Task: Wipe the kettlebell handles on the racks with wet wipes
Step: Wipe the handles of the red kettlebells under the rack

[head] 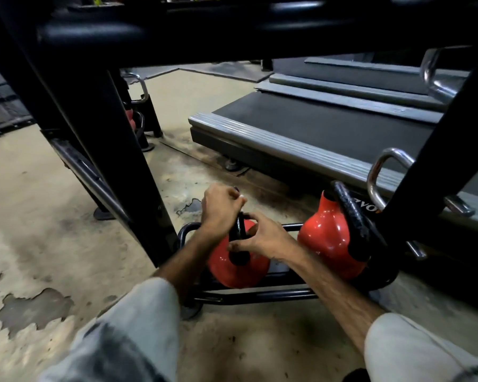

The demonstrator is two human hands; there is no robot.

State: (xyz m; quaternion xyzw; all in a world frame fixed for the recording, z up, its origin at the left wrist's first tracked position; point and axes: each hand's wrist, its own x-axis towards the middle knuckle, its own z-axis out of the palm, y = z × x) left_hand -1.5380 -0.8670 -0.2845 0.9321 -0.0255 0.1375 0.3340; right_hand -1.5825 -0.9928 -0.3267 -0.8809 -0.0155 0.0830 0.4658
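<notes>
On the low rack (260, 295), the left hand (221, 208) curls around the top of the near red kettlebell's (236, 268) black handle (239, 230); whether it holds a wipe is unclear. The right hand (262, 239) pinches the handle lower. The kettlebell may tip if pulled sideways.

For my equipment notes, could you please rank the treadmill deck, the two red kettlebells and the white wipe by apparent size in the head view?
1. Grey treadmill deck
2. The two red kettlebells: right, left. The hands partly hide the left one, so I leave them unranked.
3. White wipe, barely showing.
</notes>
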